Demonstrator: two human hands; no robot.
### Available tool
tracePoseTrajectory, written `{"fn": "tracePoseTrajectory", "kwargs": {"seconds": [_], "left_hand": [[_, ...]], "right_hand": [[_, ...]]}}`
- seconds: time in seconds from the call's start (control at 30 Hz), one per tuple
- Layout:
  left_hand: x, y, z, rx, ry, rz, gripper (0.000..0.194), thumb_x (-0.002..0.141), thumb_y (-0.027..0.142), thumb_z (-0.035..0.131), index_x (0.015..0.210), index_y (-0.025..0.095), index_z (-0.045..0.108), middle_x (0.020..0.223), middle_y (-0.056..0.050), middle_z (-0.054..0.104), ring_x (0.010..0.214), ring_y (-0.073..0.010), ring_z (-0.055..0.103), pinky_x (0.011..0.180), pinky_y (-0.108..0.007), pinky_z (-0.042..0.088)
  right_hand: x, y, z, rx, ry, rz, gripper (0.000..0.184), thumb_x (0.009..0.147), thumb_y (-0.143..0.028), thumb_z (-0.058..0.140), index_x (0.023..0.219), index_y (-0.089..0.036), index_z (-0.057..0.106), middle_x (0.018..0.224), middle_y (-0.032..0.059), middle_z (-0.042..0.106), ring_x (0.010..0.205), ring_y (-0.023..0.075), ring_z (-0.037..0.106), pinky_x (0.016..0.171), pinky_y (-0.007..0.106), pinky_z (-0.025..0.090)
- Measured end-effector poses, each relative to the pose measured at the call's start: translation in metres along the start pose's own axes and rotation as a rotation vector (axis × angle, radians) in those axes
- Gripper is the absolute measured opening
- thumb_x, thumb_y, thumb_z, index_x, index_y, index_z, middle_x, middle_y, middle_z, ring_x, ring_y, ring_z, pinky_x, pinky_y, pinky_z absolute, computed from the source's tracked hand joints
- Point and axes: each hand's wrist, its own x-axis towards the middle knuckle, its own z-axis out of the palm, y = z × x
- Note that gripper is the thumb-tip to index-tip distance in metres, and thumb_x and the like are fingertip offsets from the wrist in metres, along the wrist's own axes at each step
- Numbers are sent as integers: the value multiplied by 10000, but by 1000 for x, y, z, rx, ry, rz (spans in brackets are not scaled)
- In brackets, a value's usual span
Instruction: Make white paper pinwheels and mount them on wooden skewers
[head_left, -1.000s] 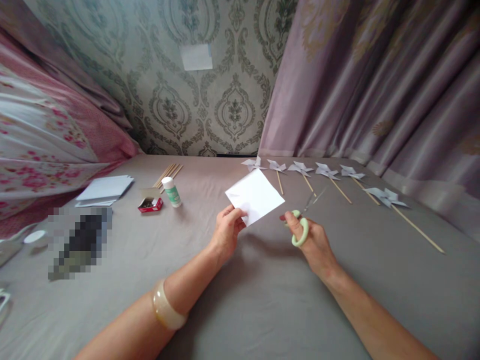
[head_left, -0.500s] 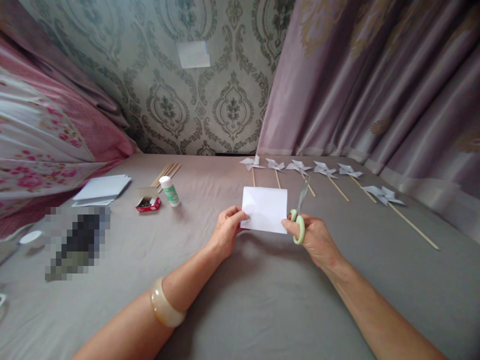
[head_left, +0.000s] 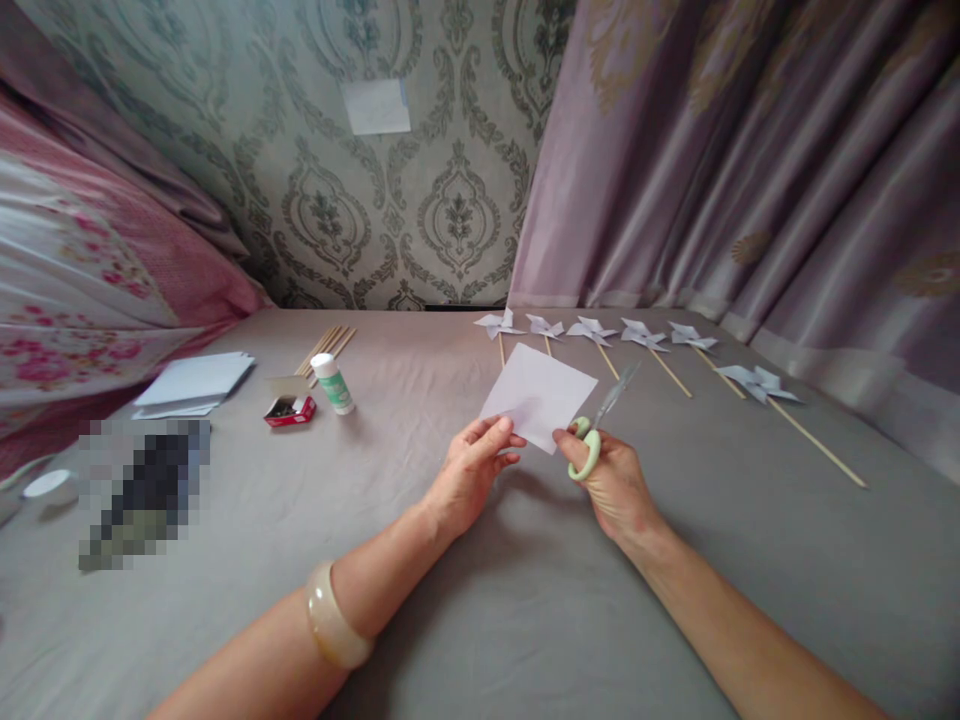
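Observation:
My left hand [head_left: 471, 470] pinches the near left edge of a white square of paper [head_left: 540, 392], held just above the grey sheet. My right hand [head_left: 607, 480] grips pale green-handled scissors [head_left: 596, 430], fingers through the loop, and its thumb also touches the paper's near corner. The scissor blades point up and to the right, beside the paper's right edge. A pale bangle [head_left: 334, 630] sits on my left forearm.
Several paper pinwheels on wooden sticks [head_left: 637, 345] lie in a row at the back right. A glue stick [head_left: 332, 384], a small red box [head_left: 288, 408], wooden sticks [head_left: 326, 347] and a stack of white paper [head_left: 196, 380] lie at the left. Curtain hangs to the right.
The paper has turned from a flat rectangle view to a tilted diamond. My right hand with the scissors came in to the paper's near corner, and both hands drew closer together.

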Motion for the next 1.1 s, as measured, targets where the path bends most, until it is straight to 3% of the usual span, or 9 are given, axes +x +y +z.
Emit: {"fn": "tracePoseTrajectory", "kwargs": {"seconds": [0.23, 0.57, 0.87, 0.97, 1.1], "left_hand": [[1, -2, -3, 78, -36, 32, 332, 624, 375, 820, 839, 155, 695, 830, -35, 645, 783, -120, 576, 701, -233, 421], [0, -8, -2, 149, 54, 19, 275, 587, 273, 817, 796, 137, 700, 768, -29, 663, 646, -100, 547, 608, -233, 379], [4, -8, -4, 189, 102, 67, 263, 564, 290, 819, 744, 142, 698, 707, -16, 660, 615, -99, 553, 594, -232, 384], [9, 0, -8, 185, 148, 128, 243, 557, 291, 817, 687, 143, 674, 661, -4, 635, 602, -93, 547, 578, -225, 377], [10, 13, -7, 172, 181, 180, 225, 565, 277, 806, 640, 141, 643, 626, 1, 616, 596, -87, 540, 586, -217, 385]], "right_hand": [[-1, 8, 0, 2, -69, -67, 319, 565, -424, 780, 647, -166, 612, 558, -50, 501, 536, 90, 384, 517, 247, 303], [-4, 13, 1, -88, -103, -150, 311, 636, -446, 744, 673, -176, 594, 622, -13, 549, 596, 123, 446, 547, 252, 361], [-6, 10, -2, -253, -135, -184, 400, 693, -555, 675, 659, -181, 538, 564, -45, 420, 549, 101, 344, 520, 246, 305], [-8, -1, -4, -487, -228, -136, 498, 712, -670, 581, 605, -193, 484, 539, -52, 345, 536, 105, 313, 501, 254, 269], [-13, -9, -7, -718, -462, -101, 585, 753, -755, 430, 587, -195, 454, 551, -33, 354, 560, 119, 330, 506, 260, 252]]}}
